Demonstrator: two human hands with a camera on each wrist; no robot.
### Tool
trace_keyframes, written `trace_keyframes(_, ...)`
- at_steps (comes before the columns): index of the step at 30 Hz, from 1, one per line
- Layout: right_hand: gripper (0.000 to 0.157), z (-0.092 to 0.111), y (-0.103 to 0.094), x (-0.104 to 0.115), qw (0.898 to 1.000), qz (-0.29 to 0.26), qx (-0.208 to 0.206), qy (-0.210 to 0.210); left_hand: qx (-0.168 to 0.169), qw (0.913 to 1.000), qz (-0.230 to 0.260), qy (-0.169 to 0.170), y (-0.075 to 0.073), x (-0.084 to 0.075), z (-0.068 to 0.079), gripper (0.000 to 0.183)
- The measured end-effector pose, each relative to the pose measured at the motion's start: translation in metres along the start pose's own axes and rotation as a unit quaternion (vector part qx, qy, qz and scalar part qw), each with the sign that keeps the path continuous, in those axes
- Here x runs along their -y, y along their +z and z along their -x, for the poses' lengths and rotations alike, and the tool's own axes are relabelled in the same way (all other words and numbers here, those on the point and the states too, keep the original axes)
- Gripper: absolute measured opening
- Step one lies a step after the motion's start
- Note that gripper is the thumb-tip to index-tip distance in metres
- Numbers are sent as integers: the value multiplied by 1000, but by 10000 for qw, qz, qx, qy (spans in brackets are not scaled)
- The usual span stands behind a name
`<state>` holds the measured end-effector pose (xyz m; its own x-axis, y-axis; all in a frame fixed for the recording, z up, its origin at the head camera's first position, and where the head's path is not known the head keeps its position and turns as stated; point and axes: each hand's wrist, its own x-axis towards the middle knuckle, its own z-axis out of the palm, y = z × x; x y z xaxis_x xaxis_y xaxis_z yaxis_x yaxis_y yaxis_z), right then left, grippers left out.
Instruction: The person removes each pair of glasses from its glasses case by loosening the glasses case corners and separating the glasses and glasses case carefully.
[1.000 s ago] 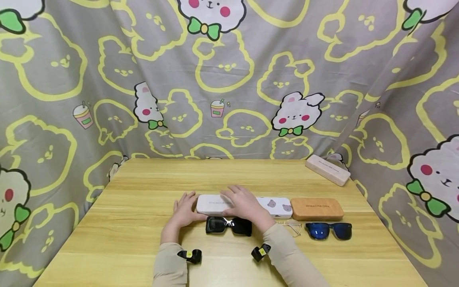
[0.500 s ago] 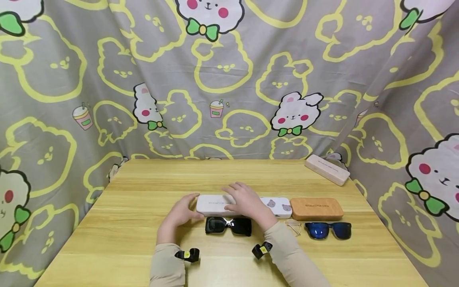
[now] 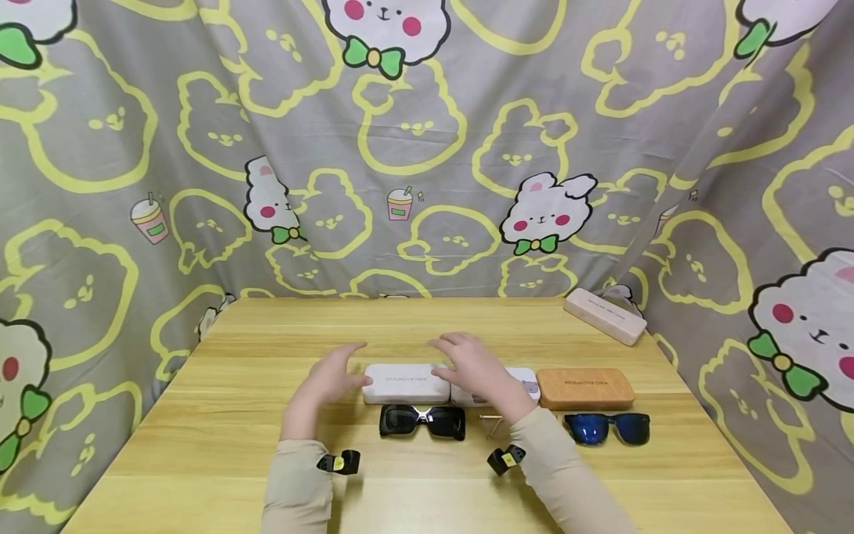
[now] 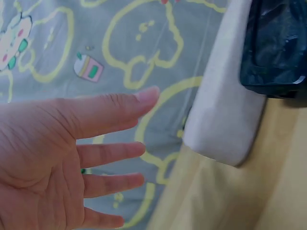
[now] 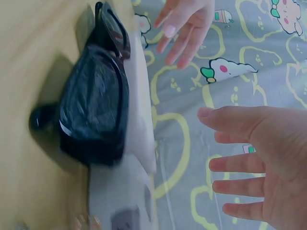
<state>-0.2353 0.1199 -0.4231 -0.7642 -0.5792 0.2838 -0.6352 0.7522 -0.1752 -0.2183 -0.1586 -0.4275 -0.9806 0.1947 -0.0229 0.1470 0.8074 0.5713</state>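
A white glasses case (image 3: 407, 386) with small lettering lies on the table, and black sunglasses (image 3: 422, 421) rest just in front of it. My left hand (image 3: 329, 378) is off the case's left end; in the left wrist view its fingers (image 4: 112, 155) are straight and apart from the case (image 4: 223, 96). Above the seam between the white case and a bear-print case (image 3: 530, 380) is my right hand (image 3: 475, 367). Its fingers (image 5: 240, 187) are extended in the right wrist view and hold nothing. Thin-framed glasses (image 3: 492, 424) lie before the bear-print case, partly hidden by my right arm.
An orange-brown glasses case (image 3: 585, 389) continues the row on the right, with blue-lensed sunglasses (image 3: 607, 429) in front. A pale pink case (image 3: 605, 317) lies slanted at the table's far right corner. A patterned curtain (image 3: 414, 148) hangs behind the wooden table (image 3: 267, 326).
Both hands have lifted off the white case and moved apart, the left hand leftward, the right hand rightward and slightly up. The cases and glasses stay where they were.
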Motion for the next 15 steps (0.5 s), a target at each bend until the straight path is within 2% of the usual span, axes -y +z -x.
trace_keyframes(5,51,7,-14,-10,9996,202,-66,174,-83,9992,-314,216,-10,-13,-5,67)
trace_keyframes(10,51,16,-24,-23,9978,572,-315,136,-120,9970,-634,424,-14,-28,-10,61)
trace_keyframes(15,51,24,-35,-36,9952,806,-555,57,-230,9911,-1079,750,-15,-44,-18,52)
